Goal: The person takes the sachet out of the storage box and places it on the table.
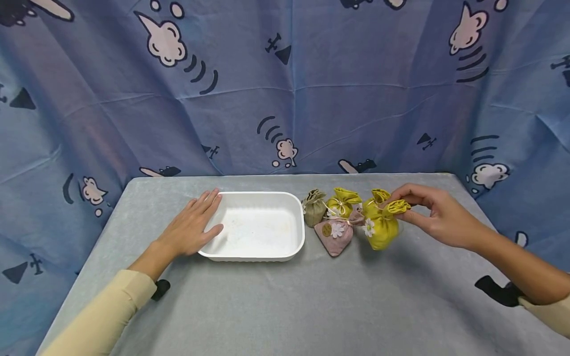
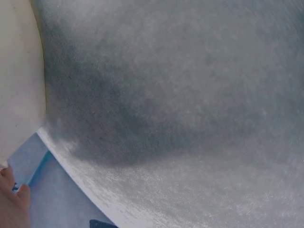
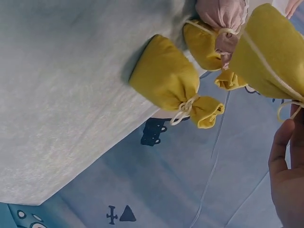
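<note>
My right hand [image 1: 403, 203] pinches the gathered top of a yellow sachet with a white daisy [image 1: 380, 226], also seen as the yellow sachet [image 3: 273, 52] close to my right hand [image 3: 289, 171]. Whether it is off the table is unclear. Beside it lie a second yellow sachet [image 1: 378, 194] [image 3: 166, 78], a pink sachet [image 1: 336, 236] [image 3: 221, 14], a third yellow one [image 1: 340, 202] and an olive one [image 1: 314, 208]. My left hand [image 1: 196, 225] lies flat with straight fingers against the left rim of a white tray [image 1: 298, 232], which holds nothing.
A grey cloth covers the table [image 1: 311, 301] [image 2: 190, 95]. A blue patterned curtain [image 1: 285, 89] hangs right behind and around it. The tray wall [image 2: 19, 85] fills the left edge of the left wrist view. Black wrist straps [image 1: 498, 291] show on both arms.
</note>
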The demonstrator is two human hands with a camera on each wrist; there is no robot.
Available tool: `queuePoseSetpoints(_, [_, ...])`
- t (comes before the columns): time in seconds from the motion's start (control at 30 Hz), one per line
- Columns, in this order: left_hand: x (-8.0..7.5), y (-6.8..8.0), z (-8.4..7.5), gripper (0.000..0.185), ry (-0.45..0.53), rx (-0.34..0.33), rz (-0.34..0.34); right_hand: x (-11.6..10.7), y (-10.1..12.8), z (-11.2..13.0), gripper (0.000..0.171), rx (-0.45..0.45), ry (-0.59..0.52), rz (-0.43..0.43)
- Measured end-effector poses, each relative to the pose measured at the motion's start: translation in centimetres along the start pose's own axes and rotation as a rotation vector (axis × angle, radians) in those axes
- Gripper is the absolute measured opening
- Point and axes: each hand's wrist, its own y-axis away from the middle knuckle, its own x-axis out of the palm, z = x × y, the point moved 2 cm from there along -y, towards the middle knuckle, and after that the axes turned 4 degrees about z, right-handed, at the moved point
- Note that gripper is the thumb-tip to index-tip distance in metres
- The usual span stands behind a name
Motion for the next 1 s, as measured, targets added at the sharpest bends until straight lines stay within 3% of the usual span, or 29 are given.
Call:
queuePoseSetpoints(0.3, [0.2,-0.1,0.2,0.074,0.001,-0.011,0.019,0.1,0.2,-1.4,0.031,-0.032,0.027,0.026])
queuePoseSetpoints(0.6, [0.2,0.0,0.1,0.075,0.006,-0.02,0.031,1.7,0.2,-3.4,0.028,0.001,-0.016,0.1])
queuePoseSetpoints(0.83, [0.3,-0.1,0.2,0.074,0.0,-0.007,0.009,2.6,-0.1,-3.7,0.026,0.059,0.014,0.119])
queuePoseSetpoints(1.0, [0.2,-0.1,0.2,0.074,-0.008,0.002,0.0,3.0,-0.4,-4.1,0.028,0.05,0.012,0.142])
